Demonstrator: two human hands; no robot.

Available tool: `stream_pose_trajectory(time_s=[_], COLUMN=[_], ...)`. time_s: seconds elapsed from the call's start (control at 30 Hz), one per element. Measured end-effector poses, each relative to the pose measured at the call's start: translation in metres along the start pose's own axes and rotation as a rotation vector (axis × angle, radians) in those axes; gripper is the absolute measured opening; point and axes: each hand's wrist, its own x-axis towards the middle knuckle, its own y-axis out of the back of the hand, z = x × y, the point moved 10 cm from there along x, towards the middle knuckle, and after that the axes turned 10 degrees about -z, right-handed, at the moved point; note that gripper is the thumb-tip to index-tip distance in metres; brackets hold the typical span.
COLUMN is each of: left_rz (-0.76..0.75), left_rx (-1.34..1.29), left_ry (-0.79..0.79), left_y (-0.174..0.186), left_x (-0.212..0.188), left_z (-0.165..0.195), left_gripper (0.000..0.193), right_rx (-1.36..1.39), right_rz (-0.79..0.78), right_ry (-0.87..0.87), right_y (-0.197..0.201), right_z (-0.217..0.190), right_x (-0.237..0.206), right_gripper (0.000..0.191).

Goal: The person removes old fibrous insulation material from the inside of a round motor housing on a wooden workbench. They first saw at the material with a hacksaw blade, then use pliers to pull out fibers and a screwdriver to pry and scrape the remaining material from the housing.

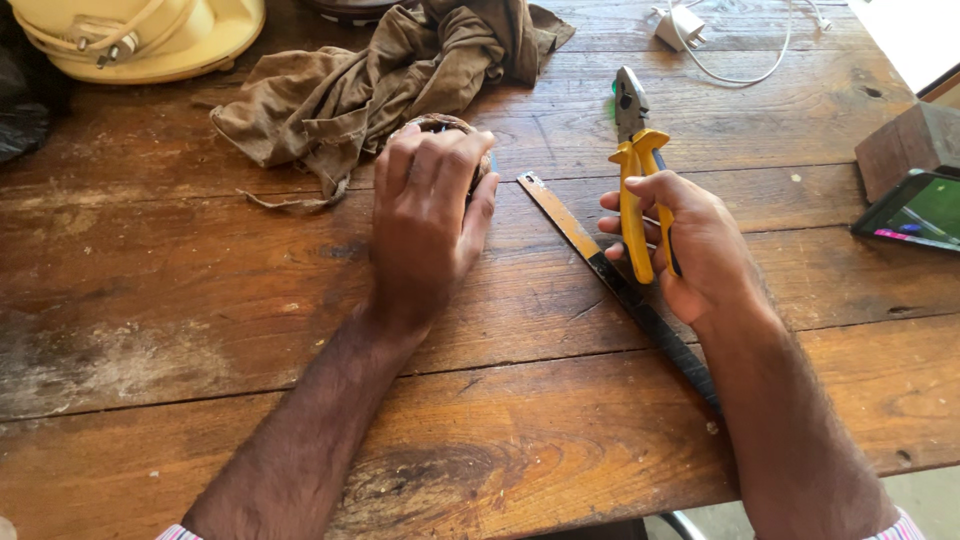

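Note:
My right hand [690,245] holds a pair of pliers [636,165] by their yellow handles, the grey jaws pointing away from me. My left hand [425,215] lies palm down over a small round brownish object [440,124], fingers curled on it; most of that object is hidden under the hand. A long flat metal strip [600,262], orange-brown at its far end and dark nearer me, lies diagonally on the wooden table [180,300] between the hands and passes under my right wrist.
A crumpled brown cloth [370,80] lies just beyond my left hand. A cream-coloured appliance [140,35] stands at the far left. A white charger with cable [690,30] lies at the back right. A wooden block [910,145] and a lit phone [915,210] rest at the right edge.

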Motion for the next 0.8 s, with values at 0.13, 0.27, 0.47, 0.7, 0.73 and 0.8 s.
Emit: stream_pose_trajectory(time_s=[0.13, 0.27, 0.47, 0.7, 0.73, 0.8], left_rz=[0.007, 0.005, -0.013, -0.023, -0.022, -0.024], left_rx=[-0.002, -0.032, -0.018, 0.016, 0.021, 0.028], left_ry=[-0.023, -0.034, -0.049, -0.074, -0.075, -0.076], left_y=[0.0035, -0.0001, -0.0038, -0.003, -0.003, -0.0038], left_x=[0.0011, 0.0028, 0.0017, 0.0038, 0.0038, 0.0024], left_z=[0.0056, 0.0063, 0.0068, 0.0096, 0.0093, 0.0092], left_gripper=[0.036, 0.029, 0.024, 0.018, 0.018, 0.017], right_rx=[0.016, 0.009, 0.004, -0.004, -0.004, -0.004], right_rz=[-0.01, -0.005, -0.003, -0.002, -0.002, 0.0], right_ry=[0.0, -0.009, -0.011, -0.007, -0.005, -0.006], right_y=[-0.0001, 0.0002, -0.0004, -0.0016, -0.002, -0.0021], right_z=[0.001, 0.0017, 0.0016, 0.0005, 0.0001, 0.0003], right_x=[0.0015, 0.0013, 0.0003, -0.0003, 0.0, -0.0003], right_gripper=[0.038, 0.039, 0.038, 0.039, 0.04, 0.041])
